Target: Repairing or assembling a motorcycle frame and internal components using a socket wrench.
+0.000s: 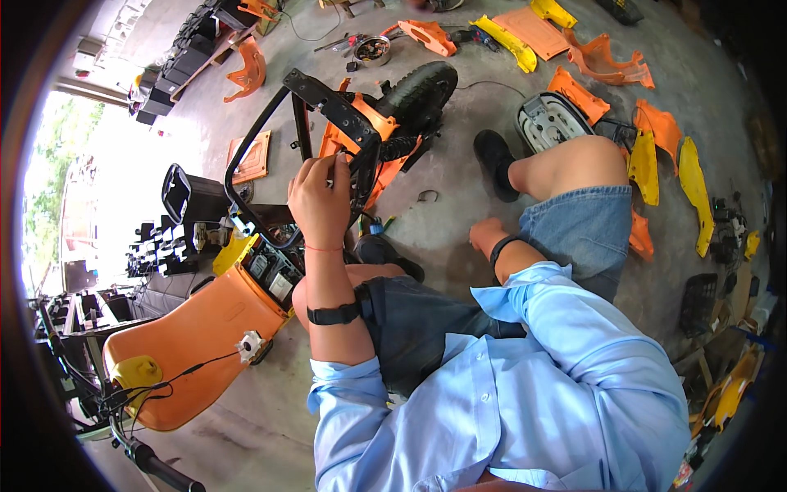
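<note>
A partly stripped scooter stretches across the left side, with a bare black tubular frame [334, 107], a rear wheel [418, 94] and an orange front panel [188, 353]. My left hand [320, 201] is raised at the frame, fingers bent and drawn together beside the black tubing. What lies between those fingertips, if anything, is hidden. Close to my bent right knee hangs my right hand [486, 234], its fingers curled in, apart from the scooter. Below the left hand, electrical parts [275, 275] show in the open body of the scooter.
Orange panels [602, 61] and yellow panels [695, 197] lie about the floor. A scooter seat [553, 123], underside up, rests beyond my right knee. Farther off stands a metal bowl [373, 52] of small parts. Black boxes [184, 61] line the far left; handlebars [156, 463] jut out lower left.
</note>
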### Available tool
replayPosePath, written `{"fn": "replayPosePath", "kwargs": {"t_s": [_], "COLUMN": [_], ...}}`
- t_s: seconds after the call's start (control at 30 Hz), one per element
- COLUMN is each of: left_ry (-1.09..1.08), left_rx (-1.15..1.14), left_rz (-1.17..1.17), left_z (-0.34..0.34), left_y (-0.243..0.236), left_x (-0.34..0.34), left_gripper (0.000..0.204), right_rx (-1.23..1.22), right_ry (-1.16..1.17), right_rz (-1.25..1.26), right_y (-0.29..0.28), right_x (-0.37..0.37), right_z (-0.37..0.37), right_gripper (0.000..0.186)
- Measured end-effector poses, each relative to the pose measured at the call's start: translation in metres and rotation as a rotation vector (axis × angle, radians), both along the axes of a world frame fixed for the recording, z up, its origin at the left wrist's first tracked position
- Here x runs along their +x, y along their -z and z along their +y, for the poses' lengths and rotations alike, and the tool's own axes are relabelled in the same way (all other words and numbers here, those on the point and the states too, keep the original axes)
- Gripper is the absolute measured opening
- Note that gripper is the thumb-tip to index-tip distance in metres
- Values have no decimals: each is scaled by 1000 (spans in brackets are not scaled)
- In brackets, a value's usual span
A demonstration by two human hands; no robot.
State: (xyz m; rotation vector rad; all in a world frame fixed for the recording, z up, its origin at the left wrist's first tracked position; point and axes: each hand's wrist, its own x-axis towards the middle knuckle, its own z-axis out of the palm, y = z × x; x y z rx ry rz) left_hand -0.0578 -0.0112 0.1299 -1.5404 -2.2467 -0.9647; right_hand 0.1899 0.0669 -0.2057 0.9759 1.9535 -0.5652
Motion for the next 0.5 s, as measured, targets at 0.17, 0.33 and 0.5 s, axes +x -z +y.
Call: {"fn": "replayPosePath", "kwargs": {"t_s": [0.17,0.33,0.5], "left_ry": [7,39,-8], "left_rx": [26,96,2], "left_rz": [85,114,-175], "left_z": [-6,-11,-14], "left_y": [0,-4,-8], "left_x": [3,1,-1], "left_gripper": [17,15,12], "right_rx": [-1,73,111], "right_ry": [10,-60,15], "right_rz": [-11,82,85], "right_y": [-6,4,24], "right_x": [-4,0,2], "right_z": [-1,-8,-4], "right_gripper": [34,33,28]}}
